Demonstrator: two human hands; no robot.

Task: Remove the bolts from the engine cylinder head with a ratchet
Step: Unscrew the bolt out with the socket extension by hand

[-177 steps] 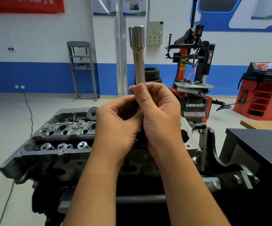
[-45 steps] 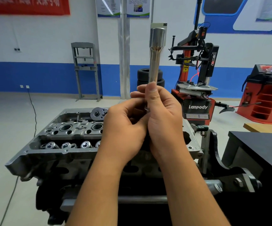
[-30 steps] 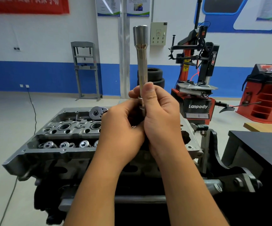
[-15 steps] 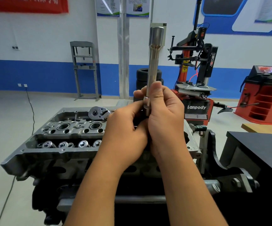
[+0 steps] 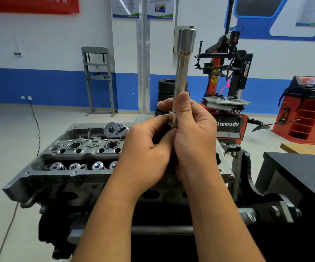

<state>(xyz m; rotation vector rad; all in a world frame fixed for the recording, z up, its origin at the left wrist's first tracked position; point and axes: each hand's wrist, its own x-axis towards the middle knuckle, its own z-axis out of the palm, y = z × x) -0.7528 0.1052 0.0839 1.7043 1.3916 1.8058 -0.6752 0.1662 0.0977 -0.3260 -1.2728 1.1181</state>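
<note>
Bolts cannot be made out on the grey cast-metal engine cylinder head (image 5: 81, 163), which is mounted on a dark engine stand (image 5: 262, 201) directly in front of the person, below and behind the hands; its upper face is seen to be pitted with round bores and small holes, and a row of coiled valve springs with shiny retainers (image 5: 77, 166) is exposed along the near side; a round, silvery ratchet head (image 5: 116, 130) is laid on the far edge of the casting, just left of the hands. A long, polished steel socket extension (image 5: 183, 72), slim in the shaft and flared to a wider cylindrical socket at the top, is held nearly upright above the cylinder head; its lower end is gripped by the right hand (image 5: 194, 137), whose fingers are curled round the shaft with the thumb laid along it; the left hand (image 5: 145, 150) is closed against the right, its fingertips pinching at the base of the same tool, though exactly what is pinched is hidden between the two hands. Behind, a red and black tyre changer (image 5: 228, 82) marked "Lanpody" is stood against a white wall with a blue band (image 5: 39, 86); stacked black tyres (image 5: 165, 87) are seen beside it, and a red wheel balancer (image 5: 307, 110) is placed at the far right.
</note>
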